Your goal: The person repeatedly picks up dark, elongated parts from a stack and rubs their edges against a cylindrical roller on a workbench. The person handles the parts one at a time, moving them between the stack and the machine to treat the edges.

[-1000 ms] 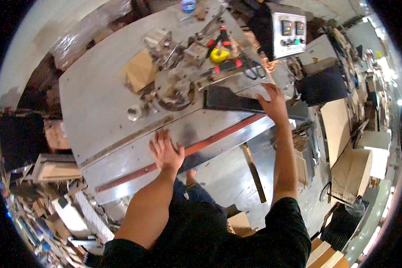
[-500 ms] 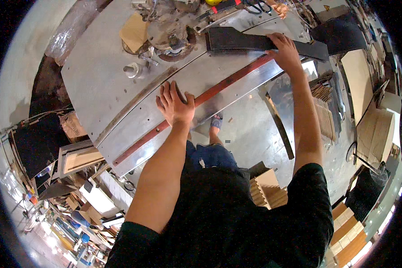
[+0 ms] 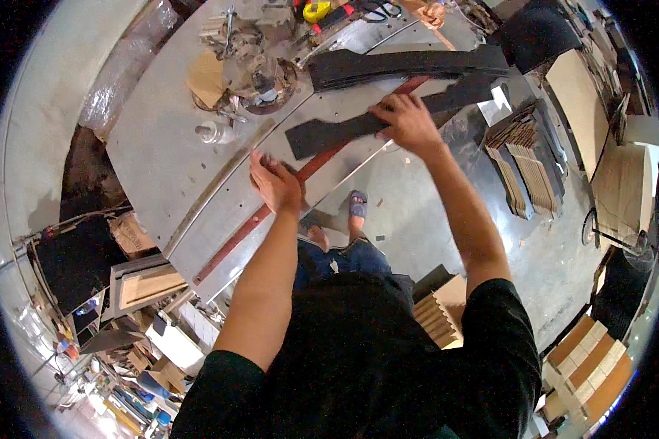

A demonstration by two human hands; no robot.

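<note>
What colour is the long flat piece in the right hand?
The long flat piece is black or nearly so, best seen in the head view.

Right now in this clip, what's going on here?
Someone is working at a grey metal table. Their right hand holds a long dark piece over the table's near edge. The left hand is empty, by the red strip; whether it touches the table is hard to tell. Just beyond lies a stack of similar dark pieces.
</note>
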